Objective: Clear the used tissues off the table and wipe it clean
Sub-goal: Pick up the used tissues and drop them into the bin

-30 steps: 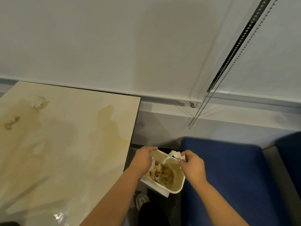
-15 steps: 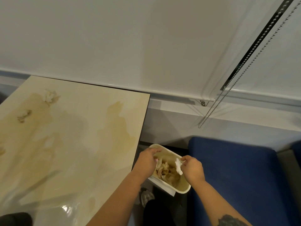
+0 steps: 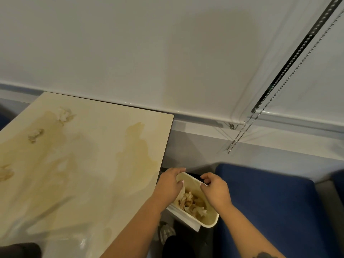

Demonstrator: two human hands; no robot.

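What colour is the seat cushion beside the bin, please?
Dark blue seat cushion, shown in the head view.

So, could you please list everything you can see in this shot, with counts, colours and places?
table: one, cream, stained, left
used tissues: three wads, whitish, far-left tabletop
bin: one, cream, between table and seat, holds crumpled tissues
seat: one, blue, right
roller blind: one, white, behind
bead chain: one, metallic, upper right
left hand: one, grips bin's near-left rim
right hand: one, fingers curled at bin's far rim
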